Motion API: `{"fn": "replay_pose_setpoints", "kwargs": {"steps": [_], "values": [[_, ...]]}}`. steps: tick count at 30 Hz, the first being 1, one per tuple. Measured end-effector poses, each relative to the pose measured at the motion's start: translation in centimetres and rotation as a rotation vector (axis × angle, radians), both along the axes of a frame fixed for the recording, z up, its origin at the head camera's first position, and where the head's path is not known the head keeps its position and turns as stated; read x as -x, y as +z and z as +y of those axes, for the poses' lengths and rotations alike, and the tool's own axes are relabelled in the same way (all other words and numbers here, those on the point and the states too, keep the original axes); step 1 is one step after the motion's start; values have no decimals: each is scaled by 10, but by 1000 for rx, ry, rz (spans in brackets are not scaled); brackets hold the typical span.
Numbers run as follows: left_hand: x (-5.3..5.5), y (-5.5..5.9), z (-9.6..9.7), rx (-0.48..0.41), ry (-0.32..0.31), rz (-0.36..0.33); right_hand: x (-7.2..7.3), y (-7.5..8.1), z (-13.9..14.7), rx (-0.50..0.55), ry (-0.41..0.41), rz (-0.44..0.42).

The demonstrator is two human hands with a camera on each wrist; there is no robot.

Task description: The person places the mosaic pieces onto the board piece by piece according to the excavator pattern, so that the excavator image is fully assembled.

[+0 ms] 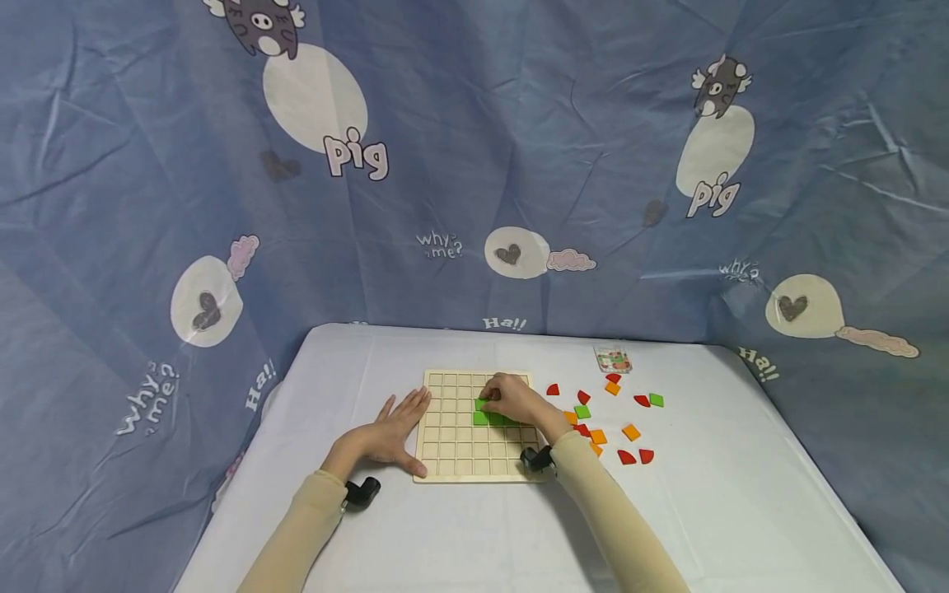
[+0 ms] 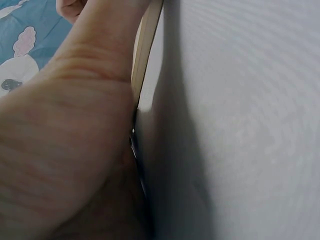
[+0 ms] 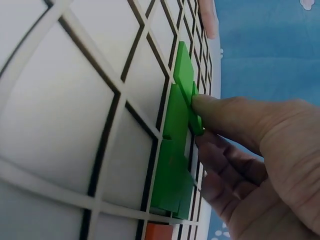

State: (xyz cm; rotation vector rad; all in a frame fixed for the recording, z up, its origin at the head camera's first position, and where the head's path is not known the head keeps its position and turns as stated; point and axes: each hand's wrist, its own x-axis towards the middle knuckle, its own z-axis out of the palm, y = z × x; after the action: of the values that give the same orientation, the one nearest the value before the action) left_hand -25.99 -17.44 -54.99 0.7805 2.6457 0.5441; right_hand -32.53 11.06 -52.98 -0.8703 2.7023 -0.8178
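Free room above the board's near rows point(image 1: 465, 467), between left grip point(image 1: 387, 439) and right wrist camera point(image 1: 535, 459).

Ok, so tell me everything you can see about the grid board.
The grid board is pale, squarish and wooden-looking, with raised ridges forming square cells. It lies flat on the white tablecloth. Green tiles sit near its middle; the left hand touches its left edge, and the right hand pinches a further green tile over it.
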Motion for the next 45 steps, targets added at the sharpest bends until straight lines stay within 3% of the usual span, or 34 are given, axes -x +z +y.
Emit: {"fn": "replay_pose_setpoints", "kwargs": {"steps": [10, 19, 31, 40, 45], "values": [[-1, -2, 0, 3, -2, -4, -2, 0, 5, -9, -12, -36], [0, -1, -1, 3, 6, -9, 2, -4, 2, 3, -19, -15], [3, -2, 0, 17, -8, 1, 4, 3, 1, -18, 3, -51], [2, -2, -1, 11, -12, 14, 2, 4, 0, -65, 34, -1], [1, 0, 0, 9, -4, 6, 2, 3, 1, -52, 29, -14]]}}
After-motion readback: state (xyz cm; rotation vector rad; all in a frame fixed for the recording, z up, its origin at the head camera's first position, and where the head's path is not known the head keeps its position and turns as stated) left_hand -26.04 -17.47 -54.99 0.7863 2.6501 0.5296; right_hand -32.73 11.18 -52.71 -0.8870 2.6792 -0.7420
